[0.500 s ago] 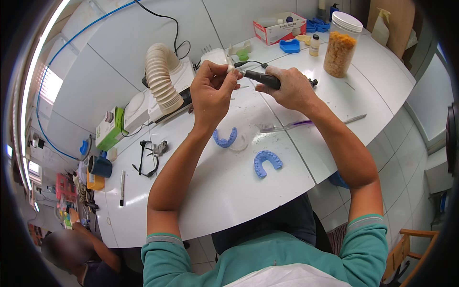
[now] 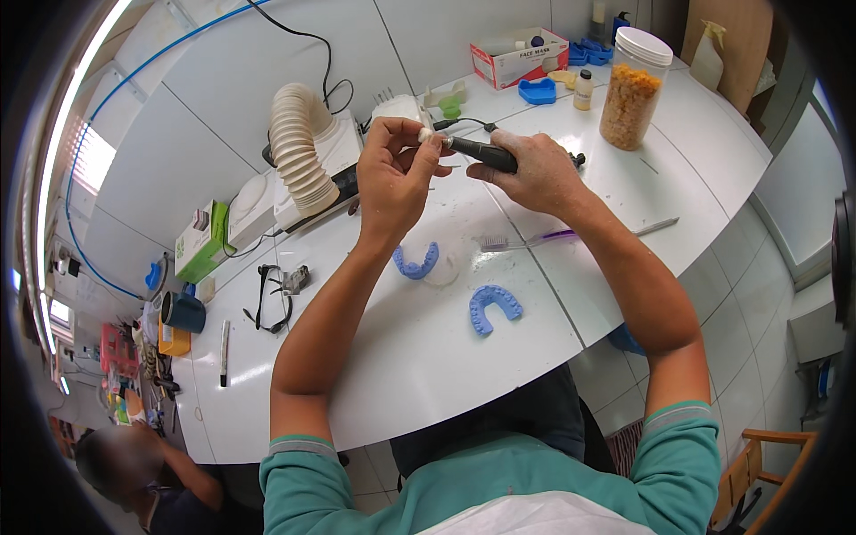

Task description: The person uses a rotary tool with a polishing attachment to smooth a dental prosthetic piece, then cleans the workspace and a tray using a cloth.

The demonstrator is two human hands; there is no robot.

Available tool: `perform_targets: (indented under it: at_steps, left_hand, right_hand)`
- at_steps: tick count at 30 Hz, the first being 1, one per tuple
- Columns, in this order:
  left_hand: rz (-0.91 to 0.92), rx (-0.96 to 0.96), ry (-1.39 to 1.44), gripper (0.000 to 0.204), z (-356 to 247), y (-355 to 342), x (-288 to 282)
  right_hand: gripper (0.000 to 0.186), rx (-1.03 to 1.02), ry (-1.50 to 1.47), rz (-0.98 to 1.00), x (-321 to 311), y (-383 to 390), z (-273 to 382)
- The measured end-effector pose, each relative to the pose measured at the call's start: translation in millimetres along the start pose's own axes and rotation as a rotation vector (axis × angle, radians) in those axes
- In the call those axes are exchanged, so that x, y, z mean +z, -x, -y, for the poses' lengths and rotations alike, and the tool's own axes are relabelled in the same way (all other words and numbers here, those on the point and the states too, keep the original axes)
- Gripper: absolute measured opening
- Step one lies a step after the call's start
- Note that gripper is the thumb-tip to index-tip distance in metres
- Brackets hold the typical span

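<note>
My left hand (image 2: 394, 169) pinches a small white piece (image 2: 425, 135) between thumb and fingertips; its exact kind is too small to tell. My right hand (image 2: 535, 169) is closed around a black rotary handpiece (image 2: 481, 153), whose tip points left at the white piece. Whether the tip touches it, I cannot tell. Below the hands on the white table lie two blue horseshoe-shaped dental models (image 2: 494, 308), one nearer me and one by my left forearm. A clear thin dental tray (image 2: 441, 270) rests beside the farther one.
A ribbed suction hose (image 2: 299, 147) stands behind my left hand. Right of centre lie a purple toothbrush (image 2: 526, 239) and a thin metal tool (image 2: 657, 226). A tall jar (image 2: 631, 98) stands far right. Glasses (image 2: 270, 299) and a marker (image 2: 224, 352) lie left. Another person (image 2: 147, 473) sits lower left.
The view has shifted slightly. My left fingers have turned a little, so more of the white piece shows. The handpiece stays close to it in my right hand.
</note>
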State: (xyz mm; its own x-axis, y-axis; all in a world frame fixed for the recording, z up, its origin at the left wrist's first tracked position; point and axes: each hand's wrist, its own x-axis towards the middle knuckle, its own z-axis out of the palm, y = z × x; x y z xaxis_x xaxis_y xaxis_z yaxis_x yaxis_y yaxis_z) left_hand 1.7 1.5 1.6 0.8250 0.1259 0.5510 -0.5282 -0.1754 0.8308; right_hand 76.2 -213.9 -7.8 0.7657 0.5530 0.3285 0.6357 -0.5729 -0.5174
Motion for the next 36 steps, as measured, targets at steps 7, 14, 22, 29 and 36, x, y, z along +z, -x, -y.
perform_targets:
  at_steps: [7, 14, 22, 29, 36]
  left_hand:
    - [0.045, 0.164, -0.404, 0.041, -2.1, -4.9, -15.6]
    - [0.253, 0.626, -1.254, 0.053, 1.2, 5.4, -3.9]
    - [0.366, 0.509, -1.266, 0.036, 1.3, 9.1, -5.6]
    - [0.664, 0.159, -0.980, 0.025, 0.4, 1.1, -20.4]
    - [0.831, -0.022, -0.942, 0.024, -8.3, -6.9, -29.8]
  right_hand:
    - [0.028, 0.032, 0.041, 0.076, -7.9, 0.0, -0.7]
    - [0.028, -0.113, 0.014, 0.143, -3.6, -0.5, -19.6]
    - [0.022, -0.262, 0.042, 0.123, -4.6, 5.8, -2.6]
    - [0.020, -0.607, 0.261, 0.028, 4.0, 8.8, -4.6]
    - [0.032, -0.562, 0.185, 0.059, 7.0, 12.2, -1.5]
